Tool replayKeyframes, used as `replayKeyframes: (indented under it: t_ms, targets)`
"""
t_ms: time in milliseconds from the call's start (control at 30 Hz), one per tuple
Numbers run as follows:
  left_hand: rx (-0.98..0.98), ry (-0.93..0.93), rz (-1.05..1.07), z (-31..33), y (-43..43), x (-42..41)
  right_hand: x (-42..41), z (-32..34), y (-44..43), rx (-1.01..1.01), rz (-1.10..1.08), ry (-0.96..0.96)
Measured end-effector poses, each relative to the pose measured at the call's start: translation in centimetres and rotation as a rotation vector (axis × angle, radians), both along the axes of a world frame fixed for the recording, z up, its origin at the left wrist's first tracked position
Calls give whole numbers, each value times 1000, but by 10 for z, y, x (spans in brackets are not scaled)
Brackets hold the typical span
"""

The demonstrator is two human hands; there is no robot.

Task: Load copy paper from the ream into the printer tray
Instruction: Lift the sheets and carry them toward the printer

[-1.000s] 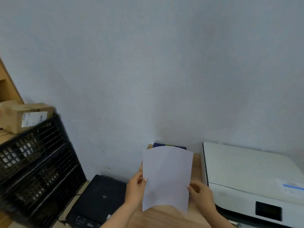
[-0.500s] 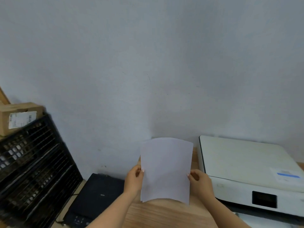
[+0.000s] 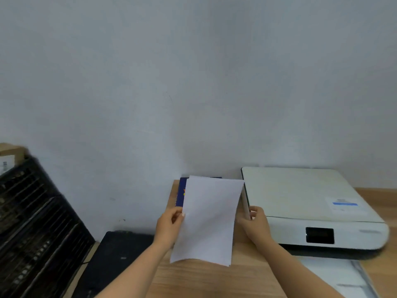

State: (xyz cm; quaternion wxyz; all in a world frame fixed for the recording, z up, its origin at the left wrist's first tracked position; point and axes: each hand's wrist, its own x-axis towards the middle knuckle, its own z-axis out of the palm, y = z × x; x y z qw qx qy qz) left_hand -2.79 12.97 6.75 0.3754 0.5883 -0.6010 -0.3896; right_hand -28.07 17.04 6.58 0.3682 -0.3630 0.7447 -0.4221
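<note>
Nearest the front edge of the bench (image 3: pixel 193 280), both forearms reached forward, and at the right front corner a pale tray (image 3: pixel 335 274) lay pulled out from under the printer (image 3: pixel 300 211), with a white surface in it that could be paper, though I could not tell for sure. Just beyond the forearms, the left hand (image 3: pixel 168 226) and the right hand (image 3: pixel 254 227) each pinched one long side of a thin stack of paper (image 3: pixel 209 220). The fingers (image 3: pixel 252 211) of the right hand were closed on its right edge, those of the left hand closed on its left edge, thumb in front. The stack stood nearly upright, its long axis running up and away, the top leaning slightly right, its lower edge hanging just above the bench.

By my judgement, the coming move turned on this: the tray lay to the right of the stack and nearer the front edge, low down, so the right hand was the nearer one and the sheets would need tipping flat.

Behind the stack, a dark blue ream packet (image 3: pixel 181 192) rested near the back edge, against the wall (image 3: pixel 193 82). Off the bench's left edge stood a black crate (image 3: pixel 32 222) and a dark device (image 3: pixel 116 254) on the floor.
</note>
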Motion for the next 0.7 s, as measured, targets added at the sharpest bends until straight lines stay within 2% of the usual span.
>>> replayKeyframes:
  t_ms: [100, 200, 367, 500, 700]
  targets:
    - [24, 40, 42, 3, 5, 5, 2, -7, 0, 133, 58, -11]
    - [22, 49, 75, 8, 9, 10, 10, -9, -6, 177, 165, 30]
    - [23, 52, 65, 14, 18, 17, 24, -10, -22, 95, 182, -26]
    - [32, 64, 108, 14, 17, 23, 23, -9, -24, 27, 154, 133]
    - [-6, 123, 114, 23, 8, 17, 26, 4, -22, -63, 185, 140]
